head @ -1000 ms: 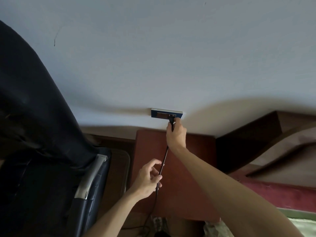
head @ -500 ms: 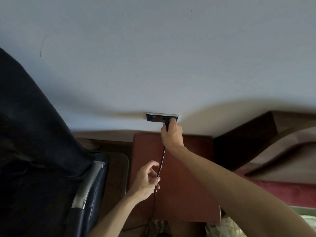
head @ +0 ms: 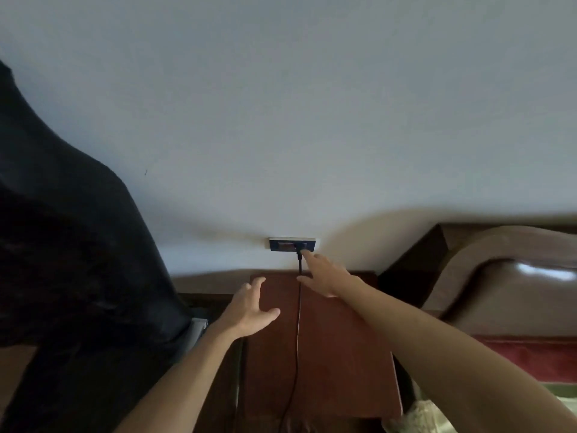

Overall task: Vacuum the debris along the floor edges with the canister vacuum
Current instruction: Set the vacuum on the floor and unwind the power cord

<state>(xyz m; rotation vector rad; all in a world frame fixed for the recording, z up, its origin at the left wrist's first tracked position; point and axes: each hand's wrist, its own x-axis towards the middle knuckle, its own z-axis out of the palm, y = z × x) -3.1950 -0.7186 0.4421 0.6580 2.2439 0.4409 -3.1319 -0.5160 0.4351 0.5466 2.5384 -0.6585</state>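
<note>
Item: thin black power cord (head: 298,323) with a black plug (head: 300,245) at its upper end.
Plug state: seated in the right part of a dark wall socket plate (head: 282,244), cord exit pointing down.
Cord pose: drops straight from the plug, then runs across the top of a red-brown cabinet (head: 343,354).
Lower end: bends slightly left at the cabinet's near edge and passes out of view.

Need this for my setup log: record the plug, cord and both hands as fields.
plug: black, in the wall socket
cord: hangs down across the red-brown cabinet
left hand: open, holds nothing, left of cord
right hand: open, index finger by the plug, contact unclear
</note>
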